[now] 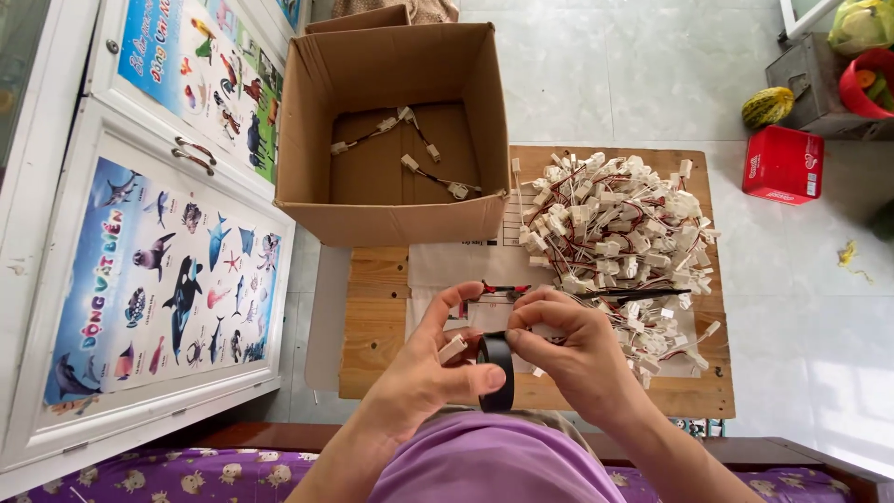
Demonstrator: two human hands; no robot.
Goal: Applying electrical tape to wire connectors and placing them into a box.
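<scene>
A: Logging the scene from my remote station, biggest item first. I see a white cabinet (140, 233) on the left, its doors covered with sea-animal posters. What do you have next?

B: An open cardboard box (396, 130) standing at the far edge of the low wooden table (372, 326). Three short wire harnesses (410, 149) with white connectors lie on its floor, apart from one another.

A: Noted. To the right of the box, on the table, I record a large heap of white-connector wire harnesses (615, 242), red and black leads tangled through it. A sheet of white paper (447, 265) lies under the heap's near edge.

B: Off the table, on the tiled floor at far right, a red plastic crate (784, 165). Now the hands?

A: Left hand (424, 373) is closed on a roll of black tape (496, 371), thumb pressed across its near rim; a white connector (453, 348) sits tucked against its fingers. The roll stands on edge, over the table's near edge, just above the purple clothing.

B: And the right hand (568, 349)?

A: Fingers curled and pinched at the top of the roll, touching it. Whether they grip the tape end or a wire, I cannot tell. Thin red and black leads (503, 290) run just beyond both hands' fingertips.
</scene>
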